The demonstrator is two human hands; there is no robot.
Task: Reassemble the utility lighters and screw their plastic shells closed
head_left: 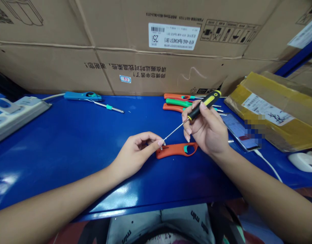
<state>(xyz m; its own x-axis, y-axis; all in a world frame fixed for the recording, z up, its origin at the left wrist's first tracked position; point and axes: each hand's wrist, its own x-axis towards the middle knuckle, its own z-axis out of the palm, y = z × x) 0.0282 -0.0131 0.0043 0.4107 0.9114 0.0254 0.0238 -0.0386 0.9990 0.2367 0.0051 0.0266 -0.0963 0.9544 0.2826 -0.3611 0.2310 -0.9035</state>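
R hand [210, 130]: clamped on 1 screwdrvr [204, 105] | L hand [139, 149]: pinched @ tip | 5 lighters [174, 150], 1 tbl [79, 145]

Whatever sits at my screwdriver's [198, 111] tip, by my left hand [137, 152], is too tiny to tell; my right hand [209, 130] hides most of the nearest orange lighter's [172, 150] barrel!

The black-and-yellow screwdriver [205, 104] slants tip-down near the orange lighter [172, 150], which lies flat.

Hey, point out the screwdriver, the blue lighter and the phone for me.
Screwdriver [209, 100], head view: on its handle.
Blue lighter [76, 96], head view: on its body.
Phone [237, 130], head view: on its screen.
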